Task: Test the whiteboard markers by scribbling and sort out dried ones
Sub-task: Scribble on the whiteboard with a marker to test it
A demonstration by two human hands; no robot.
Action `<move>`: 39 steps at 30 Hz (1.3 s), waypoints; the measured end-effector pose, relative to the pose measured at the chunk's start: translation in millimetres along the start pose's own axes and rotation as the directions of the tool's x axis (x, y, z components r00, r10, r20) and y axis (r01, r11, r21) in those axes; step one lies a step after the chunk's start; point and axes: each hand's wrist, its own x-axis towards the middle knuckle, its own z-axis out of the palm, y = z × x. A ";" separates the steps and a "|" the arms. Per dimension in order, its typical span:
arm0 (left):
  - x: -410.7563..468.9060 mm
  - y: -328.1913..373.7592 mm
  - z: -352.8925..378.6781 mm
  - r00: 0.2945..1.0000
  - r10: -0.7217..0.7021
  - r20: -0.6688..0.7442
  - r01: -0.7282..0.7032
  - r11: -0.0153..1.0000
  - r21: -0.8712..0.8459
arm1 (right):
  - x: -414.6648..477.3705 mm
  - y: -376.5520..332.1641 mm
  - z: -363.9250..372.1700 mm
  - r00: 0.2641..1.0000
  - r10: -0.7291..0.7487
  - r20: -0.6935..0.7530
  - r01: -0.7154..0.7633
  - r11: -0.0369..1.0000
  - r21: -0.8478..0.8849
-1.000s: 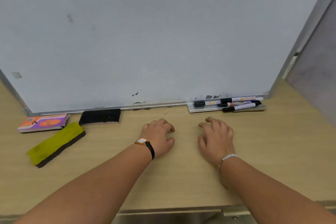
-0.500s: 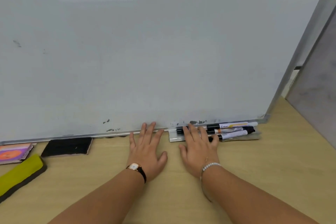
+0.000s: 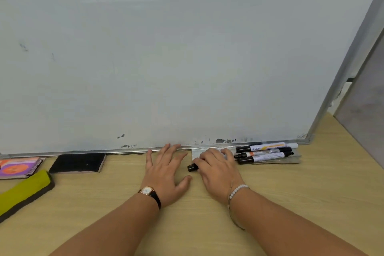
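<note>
Testing is only starting: right hand is gripping one marker, left hand is lying flat, empty; three other markers are waiting.

Right hand around black marker

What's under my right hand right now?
A marker; only its black end shows, past the right hand. The hand covers the rest of it.

Pale wooden tabletop, grey wall
</note>
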 end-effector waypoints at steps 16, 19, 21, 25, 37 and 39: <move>0.3 -1.8 1.3 0.961 0.209 -0.181 -0.217 0.976 -0.027 | -2.4 0.3 -9.7 0.986 -0.164 -0.034 0.166 0.982 0.085; 0.3 -1.1 1.3 0.965 0.194 -0.179 -0.207 0.977 -0.056 | -2.3 0.5 -11.5 0.987 -0.147 -0.064 0.151 0.987 0.063; -0.6 -1.5 0.9 0.972 0.156 -0.174 -0.173 0.981 -0.091 | -3.1 0.4 -8.0 0.985 -0.131 -0.109 0.135 0.990 0.030; -0.1 -2.6 -0.3 0.985 0.007 -0.170 -0.039 0.982 -0.185 | -4.8 7.6 -8.1 0.965 -0.051 -0.259 0.058 0.998 0.021; 4.3 -1.0 -1.8 0.991 -0.032 -0.129 0.009 0.984 -0.175 | 36.7 -19.7 -41.7 0.629 0.764 0.143 -0.384 0.145 0.912; 3.8 -1.0 -2.1 0.989 -0.018 -0.150 -0.004 0.989 -0.146 | 40.1 -19.9 -41.0 0.602 0.784 0.153 -0.383 0.115 0.916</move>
